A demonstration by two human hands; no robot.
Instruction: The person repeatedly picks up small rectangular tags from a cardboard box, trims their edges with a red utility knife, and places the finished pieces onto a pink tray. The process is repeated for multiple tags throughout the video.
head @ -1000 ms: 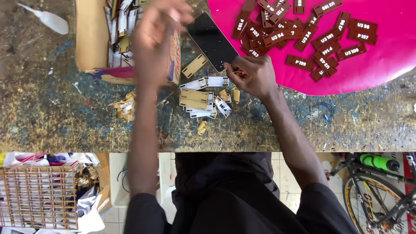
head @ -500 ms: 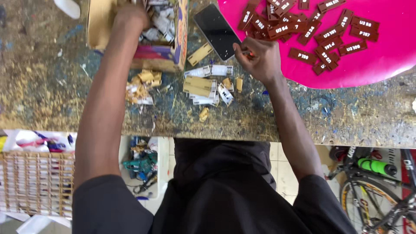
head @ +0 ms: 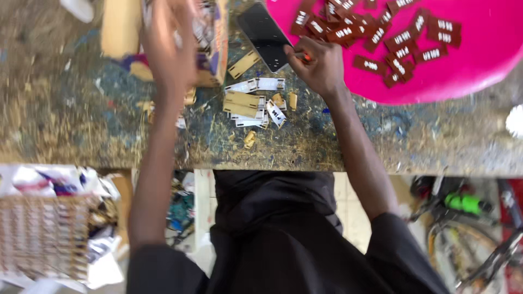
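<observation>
Rough, paint-flecked workbench with a glossy pink plastic tray.
Flat pale wooden pieces are seen matt and unfinished; brown tags look stained; a glossy black phone lies beside a cardboard box.

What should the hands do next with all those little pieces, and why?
Probably the left hand should lift a piece out of the box it is reaching into. It looks blurred there, so I can't tell if it holds anything. The right hand rests at the pink tray beside the brown tags, pinching something small and orange.
</observation>
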